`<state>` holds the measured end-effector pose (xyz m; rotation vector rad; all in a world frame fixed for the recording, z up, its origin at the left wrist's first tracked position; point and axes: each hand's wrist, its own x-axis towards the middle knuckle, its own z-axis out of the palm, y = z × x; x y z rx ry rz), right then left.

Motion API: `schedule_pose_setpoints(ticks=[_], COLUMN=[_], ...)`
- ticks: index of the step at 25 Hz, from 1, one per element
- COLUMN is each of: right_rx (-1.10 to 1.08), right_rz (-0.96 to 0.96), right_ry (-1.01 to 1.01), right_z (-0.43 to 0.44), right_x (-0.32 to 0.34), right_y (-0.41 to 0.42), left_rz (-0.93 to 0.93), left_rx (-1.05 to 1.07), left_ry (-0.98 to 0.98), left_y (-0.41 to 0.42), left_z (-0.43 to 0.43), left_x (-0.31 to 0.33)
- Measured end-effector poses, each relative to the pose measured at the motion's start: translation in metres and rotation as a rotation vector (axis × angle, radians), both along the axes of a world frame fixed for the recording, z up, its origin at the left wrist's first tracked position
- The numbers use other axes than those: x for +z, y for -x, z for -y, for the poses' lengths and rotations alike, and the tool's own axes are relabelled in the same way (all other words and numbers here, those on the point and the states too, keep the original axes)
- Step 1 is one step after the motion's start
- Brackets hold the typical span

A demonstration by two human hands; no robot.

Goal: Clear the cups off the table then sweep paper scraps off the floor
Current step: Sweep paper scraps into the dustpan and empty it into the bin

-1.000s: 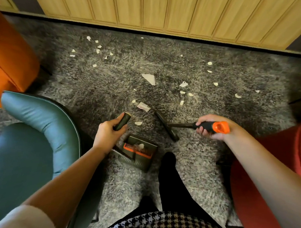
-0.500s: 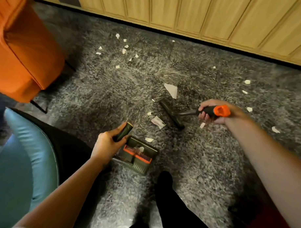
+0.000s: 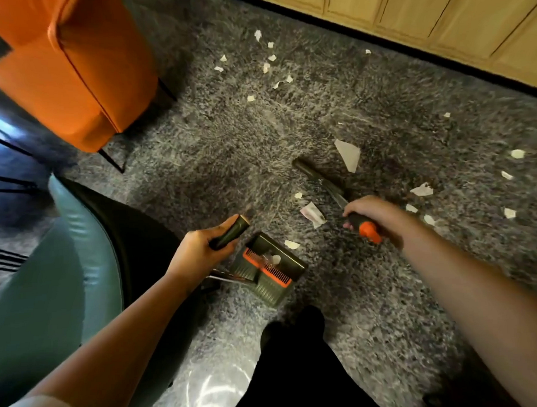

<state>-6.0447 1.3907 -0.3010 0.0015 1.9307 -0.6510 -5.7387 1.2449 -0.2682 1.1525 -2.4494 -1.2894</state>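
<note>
Right grip is closed round the black-and-orange handle of the brush; left grip is closed round the dark handle of the dustpan, which sits on the grey carpet just in front of the person's foot. No cups and no worktop are in view, so I judge the sweeping part is the step in hand.

What matters is the line from brush to pan; the brush head lies on the carpet on the far side, its long axis running diagonally from far-left to near-right. The pan is nearer to the person and to the left of it. Between them lie two paper scraps: one folded scrap just beside the right grip, and a smaller scrap almost at the pan's edge. One scrap is already inside the pan.

So the next stroke probably must pull toward the person and leftward, across the head's long axis. A large triangular scrap lies beyond the head; other scraps are well apart, near the wooden wall, and the right grip is the nearer one to reach them.
</note>
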Motion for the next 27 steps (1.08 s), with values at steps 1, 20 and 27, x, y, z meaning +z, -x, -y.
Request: schedule_pose_setpoints(ticks=[1, 20, 27], right_rx=[0.03, 0.401, 0.182], right_rz=[-0.002, 0.075, 0.21], right_ry=[-0.043, -0.104, -0.016], right_z=[-0.004, -0.138, -0.17], right_x=[-0.005, 0.048, 0.085], right_y=[-0.014, -0.158, -0.152], left_rz=[-0.005, -0.03, -0.04], left_rx=[0.001, -0.075, -0.094], left_ry=[-0.004, 0.109, 0.097], left_y=[0.0, -0.004, -0.008], left_z=[0.0, -0.006, -0.012], left_x=[0.0, -0.008, -0.011])
